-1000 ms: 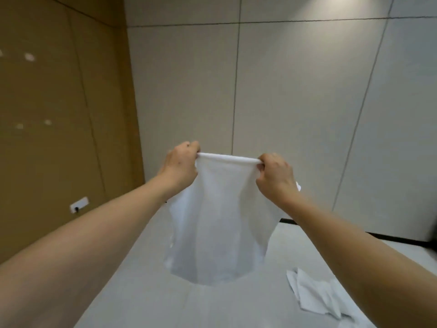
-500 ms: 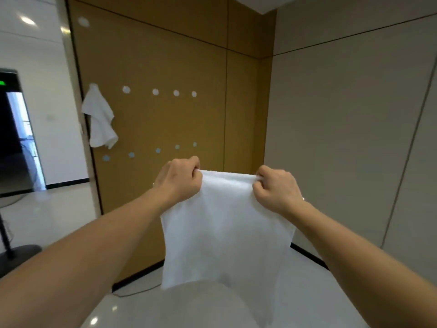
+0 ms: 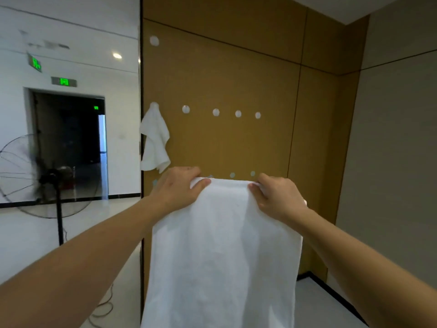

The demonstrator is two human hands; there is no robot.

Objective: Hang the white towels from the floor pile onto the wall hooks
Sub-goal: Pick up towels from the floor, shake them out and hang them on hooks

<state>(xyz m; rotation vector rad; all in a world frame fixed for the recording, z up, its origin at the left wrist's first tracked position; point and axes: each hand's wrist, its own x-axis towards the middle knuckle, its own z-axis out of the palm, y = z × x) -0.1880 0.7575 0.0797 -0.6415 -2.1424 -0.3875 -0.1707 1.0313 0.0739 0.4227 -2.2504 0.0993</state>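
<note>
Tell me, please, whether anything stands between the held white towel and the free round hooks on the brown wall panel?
Nothing visible does. The white cloth towel hangs from both hands, and the bare round white hook lies open above it.

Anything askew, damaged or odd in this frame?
Nothing stands out. One white towel hangs bunched from a hook on the brown wall panel; both hands, left and right, hold another towel by its top edge.
</note>
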